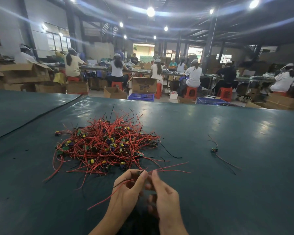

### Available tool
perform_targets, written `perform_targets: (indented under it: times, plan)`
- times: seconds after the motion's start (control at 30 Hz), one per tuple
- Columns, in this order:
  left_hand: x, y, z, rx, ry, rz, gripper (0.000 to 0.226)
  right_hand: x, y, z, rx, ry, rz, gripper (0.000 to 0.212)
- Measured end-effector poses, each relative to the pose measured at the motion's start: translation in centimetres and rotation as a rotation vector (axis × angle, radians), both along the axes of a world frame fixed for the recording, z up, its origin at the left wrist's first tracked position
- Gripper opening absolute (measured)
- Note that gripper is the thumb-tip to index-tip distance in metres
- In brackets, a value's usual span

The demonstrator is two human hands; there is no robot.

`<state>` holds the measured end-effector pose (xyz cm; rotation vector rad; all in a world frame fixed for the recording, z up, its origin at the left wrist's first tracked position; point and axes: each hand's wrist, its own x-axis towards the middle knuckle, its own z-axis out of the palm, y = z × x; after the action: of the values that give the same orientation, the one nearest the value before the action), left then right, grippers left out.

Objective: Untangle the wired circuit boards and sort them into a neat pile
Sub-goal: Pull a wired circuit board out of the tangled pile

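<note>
- Tangled heap of wired circuit boards (105, 143) on a dark green, glossy table cover (227, 133); thin red and black leads, small green boards.
- Left hand (127, 190) and right hand (165, 195) pinch one small board (141, 172) between fingertips, just in front of the heap.
- Single sorted board (214, 149) lies well apart, right.
- Open cardboard box (143, 85) and blue crate (141, 96) beyond the table; contents unclear.

A tangled heap of wired boards (107, 145) lies on the tabletop (227, 192), one separate board (214, 150) well apart to its right, both hands near its front edge.
</note>
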<state>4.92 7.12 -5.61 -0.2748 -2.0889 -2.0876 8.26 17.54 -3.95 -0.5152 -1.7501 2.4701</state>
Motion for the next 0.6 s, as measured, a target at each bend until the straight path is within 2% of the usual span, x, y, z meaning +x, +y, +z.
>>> perform_targets:
  times: [0.1,0.23,0.37,0.43,0.47,0.5,0.6]
  plan:
    - [0.1,0.0,-0.6,-0.181,0.205,0.007,0.011,0.6,-1.2,0.4,-0.018,0.020,0.054,0.031]
    - [0.2,0.3,-1.3,-0.384,0.479,-0.026,0.028,0.2,-0.3,0.1,-0.030,0.061,-0.115,0.023]
    - [0.3,-0.3,-1.7,-0.605,0.479,-0.120,0.061,-0.3,1.1,0.3,-0.061,0.082,-0.236,0.023]
    - [0.0,-0.8,-1.8,-0.698,0.494,-0.073,0.058,-0.7,2.9,0.9,-0.073,0.147,-0.362,0.025]
    - [-0.1,-1.1,-1.8,-0.731,0.501,-0.044,0.050,-0.8,4.1,1.1,0.014,0.198,-0.438,0.023]
    - [-0.2,-1.3,-1.7,-0.755,0.497,-0.019,0.042,-0.9,5.5,1.2,0.189,0.234,-0.504,0.019]
    - [-0.8,-1.9,-1.9,-0.865,0.456,0.058,0.034,-0.5,9.5,0.9,0.812,0.230,-0.593,0.015]
